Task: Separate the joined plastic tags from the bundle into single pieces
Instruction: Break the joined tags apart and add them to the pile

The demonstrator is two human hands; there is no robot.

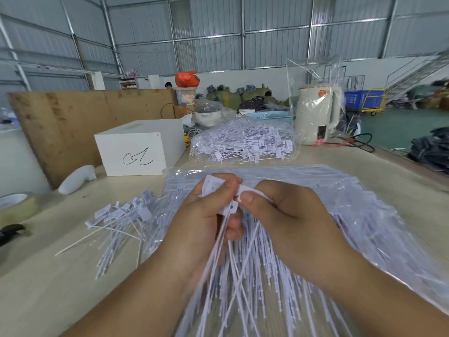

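White plastic tags (226, 198), seen from the head camera, look light, thin and bendy, so the flat heads are the best place to hold. The left hand (206, 215) grips the bundle's heads; the right hand (279, 210) pinches one head beside it, tails hanging toward the table (73, 288).

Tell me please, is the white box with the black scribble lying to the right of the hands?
No, the white box sits left of both hands.

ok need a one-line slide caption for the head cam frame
Both hands, left hand and right hand, pinch joined white plastic tags above the bagged bundle, separated tags piled at left on the table.
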